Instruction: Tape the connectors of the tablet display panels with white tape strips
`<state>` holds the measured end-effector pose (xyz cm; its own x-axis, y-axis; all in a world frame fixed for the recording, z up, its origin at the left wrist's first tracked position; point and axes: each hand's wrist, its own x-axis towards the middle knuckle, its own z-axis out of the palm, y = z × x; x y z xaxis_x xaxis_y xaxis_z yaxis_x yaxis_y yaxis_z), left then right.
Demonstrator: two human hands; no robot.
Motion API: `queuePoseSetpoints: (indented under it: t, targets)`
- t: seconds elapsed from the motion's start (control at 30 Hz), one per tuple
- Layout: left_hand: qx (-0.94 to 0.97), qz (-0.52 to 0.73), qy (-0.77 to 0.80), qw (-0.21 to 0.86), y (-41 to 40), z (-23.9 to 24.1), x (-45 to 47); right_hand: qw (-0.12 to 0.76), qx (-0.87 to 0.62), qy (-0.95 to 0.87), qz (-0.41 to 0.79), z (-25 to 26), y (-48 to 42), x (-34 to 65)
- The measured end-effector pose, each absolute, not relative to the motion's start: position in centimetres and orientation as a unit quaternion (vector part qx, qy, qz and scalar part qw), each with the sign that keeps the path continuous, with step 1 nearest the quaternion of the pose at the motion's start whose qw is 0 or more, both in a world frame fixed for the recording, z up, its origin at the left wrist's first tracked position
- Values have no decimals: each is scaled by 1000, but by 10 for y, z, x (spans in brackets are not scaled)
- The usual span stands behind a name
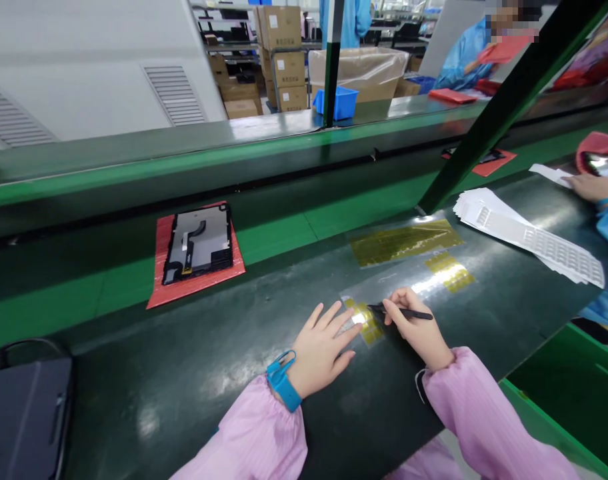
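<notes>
My left hand (321, 347) lies flat with fingers spread on a clear sheet of small yellow tape pieces (367, 325) on the dark bench top. My right hand (417, 327) is closed round black tweezers (401, 312), whose tip rests on the same sheet just right of my left fingers. A blue strap (283, 381) circles my left wrist. Both sleeves are pink.
A grey panel (199, 243) lies on a red mat (157, 290) on the green conveyor belt. More yellow tape sheets (404, 241) and a stack of white label sheets (531, 237) lie to the right. Another person's hand (591, 187) rests at the far right. A dark case (24, 413) sits at bottom left.
</notes>
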<state>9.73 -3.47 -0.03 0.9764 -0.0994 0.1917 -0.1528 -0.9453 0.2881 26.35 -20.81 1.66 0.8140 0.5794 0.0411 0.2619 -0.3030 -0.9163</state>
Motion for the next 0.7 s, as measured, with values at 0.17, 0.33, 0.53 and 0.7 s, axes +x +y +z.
queuePoseSetpoints:
  t: [0.17,0.33,0.53,0.7]
  targets:
    - [983,95,-63,147,-35,-2,96,520,-786,-270,195,12,-211,269]
    - [983,101,-65,142,-35,-2,96,519,-772,-278,242,11,-213,278]
    - [983,91,-62,145,-35,-2,96,508,-763,-287,278,16,-207,284]
    - [982,89,-63,157,-35,-2,95,530,-751,-288,269,17,-204,282]
